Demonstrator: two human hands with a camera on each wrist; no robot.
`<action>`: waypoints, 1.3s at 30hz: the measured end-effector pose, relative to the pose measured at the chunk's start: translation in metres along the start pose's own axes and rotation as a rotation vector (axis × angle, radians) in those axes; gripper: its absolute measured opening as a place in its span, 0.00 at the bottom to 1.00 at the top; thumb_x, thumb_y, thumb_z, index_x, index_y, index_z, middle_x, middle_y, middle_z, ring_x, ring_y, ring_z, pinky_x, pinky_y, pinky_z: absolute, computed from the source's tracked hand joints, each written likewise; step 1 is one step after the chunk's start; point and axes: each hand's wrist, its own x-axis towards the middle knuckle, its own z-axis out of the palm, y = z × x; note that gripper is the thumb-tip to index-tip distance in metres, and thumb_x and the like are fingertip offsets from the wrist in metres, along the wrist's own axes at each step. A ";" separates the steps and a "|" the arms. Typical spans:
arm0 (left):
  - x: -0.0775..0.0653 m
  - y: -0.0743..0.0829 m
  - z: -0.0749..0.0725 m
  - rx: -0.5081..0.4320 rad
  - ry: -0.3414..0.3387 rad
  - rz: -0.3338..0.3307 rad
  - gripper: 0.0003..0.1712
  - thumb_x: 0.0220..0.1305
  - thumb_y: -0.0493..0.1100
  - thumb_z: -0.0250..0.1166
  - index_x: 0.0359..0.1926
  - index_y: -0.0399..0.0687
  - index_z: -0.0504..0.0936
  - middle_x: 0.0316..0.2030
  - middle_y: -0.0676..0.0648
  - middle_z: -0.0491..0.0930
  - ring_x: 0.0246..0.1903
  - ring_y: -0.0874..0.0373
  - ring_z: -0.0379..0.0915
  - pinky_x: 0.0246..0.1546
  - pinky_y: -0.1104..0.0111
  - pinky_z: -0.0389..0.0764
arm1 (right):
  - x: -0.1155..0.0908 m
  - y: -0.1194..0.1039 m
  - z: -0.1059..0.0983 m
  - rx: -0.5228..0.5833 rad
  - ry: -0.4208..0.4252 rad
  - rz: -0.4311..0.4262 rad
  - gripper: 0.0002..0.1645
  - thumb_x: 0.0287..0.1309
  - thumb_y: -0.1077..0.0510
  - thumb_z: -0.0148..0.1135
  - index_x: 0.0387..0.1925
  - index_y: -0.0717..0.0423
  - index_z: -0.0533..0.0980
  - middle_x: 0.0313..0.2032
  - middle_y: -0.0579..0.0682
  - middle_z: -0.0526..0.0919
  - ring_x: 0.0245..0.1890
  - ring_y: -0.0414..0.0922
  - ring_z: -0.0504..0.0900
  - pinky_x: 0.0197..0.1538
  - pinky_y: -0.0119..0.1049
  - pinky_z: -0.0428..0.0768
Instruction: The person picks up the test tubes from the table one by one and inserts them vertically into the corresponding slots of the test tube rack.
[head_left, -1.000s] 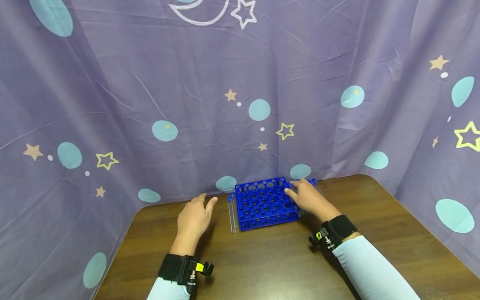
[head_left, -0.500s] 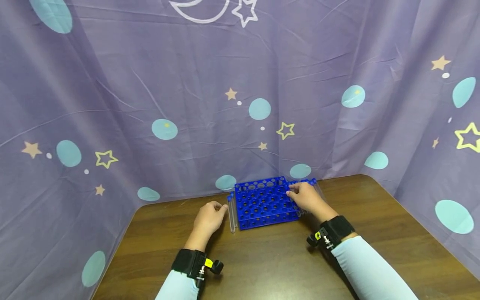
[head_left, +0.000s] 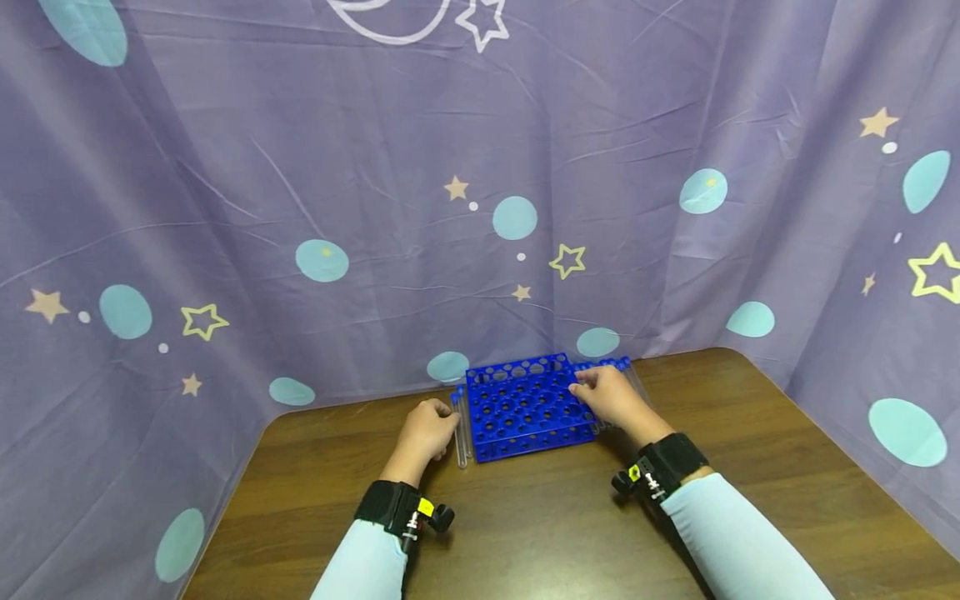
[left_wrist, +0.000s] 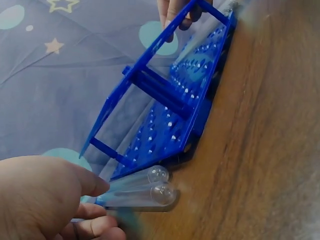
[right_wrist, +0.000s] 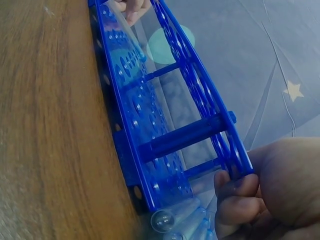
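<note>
A blue test tube rack [head_left: 525, 404] with rows of holes stands at the back of the wooden table. My right hand [head_left: 611, 396] grips the right end of its top plate, thumb and fingers curled round the corner in the right wrist view. Just left of the rack lie two clear test tubes [head_left: 461, 442] with blue caps, side by side. My left hand [head_left: 429, 429] pinches the outer tube near its cap; thumb and fingers stand on either side of it in the left wrist view. More capped test tubes [right_wrist: 163, 220] lie right of the rack, partly hidden by my right hand.
The wooden table [head_left: 525, 533] reaches toward me in front of the rack. A purple curtain [head_left: 405, 167] with stars and teal spots hangs close behind and along both sides.
My left hand has moved right to the outer left tube, its fingers closing in. My right hand has curled from spread fingers onto the rack's right end. The rack stays put.
</note>
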 end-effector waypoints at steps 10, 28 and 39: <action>0.008 0.002 0.007 0.027 0.013 -0.030 0.12 0.75 0.45 0.68 0.44 0.39 0.82 0.27 0.44 0.84 0.14 0.55 0.80 0.18 0.65 0.81 | -0.004 0.007 -0.003 0.008 -0.030 0.010 0.27 0.80 0.55 0.70 0.67 0.73 0.83 0.50 0.63 0.95 0.39 0.47 0.86 0.53 0.52 0.88; 0.011 0.008 0.002 0.011 -0.016 -0.054 0.26 0.69 0.42 0.80 0.17 0.46 0.77 0.13 0.49 0.79 0.10 0.60 0.80 0.17 0.67 0.85 | 0.000 0.003 -0.004 0.071 -0.052 0.044 0.29 0.80 0.56 0.70 0.69 0.74 0.81 0.30 0.45 0.84 0.25 0.40 0.75 0.39 0.36 0.79; 0.012 0.003 -0.001 -0.097 0.014 -0.064 0.09 0.69 0.37 0.74 0.34 0.37 0.83 0.25 0.43 0.84 0.12 0.59 0.81 0.17 0.66 0.86 | 0.000 0.003 -0.004 0.139 -0.081 0.058 0.30 0.81 0.56 0.69 0.72 0.75 0.79 0.22 0.42 0.77 0.17 0.38 0.73 0.25 0.35 0.76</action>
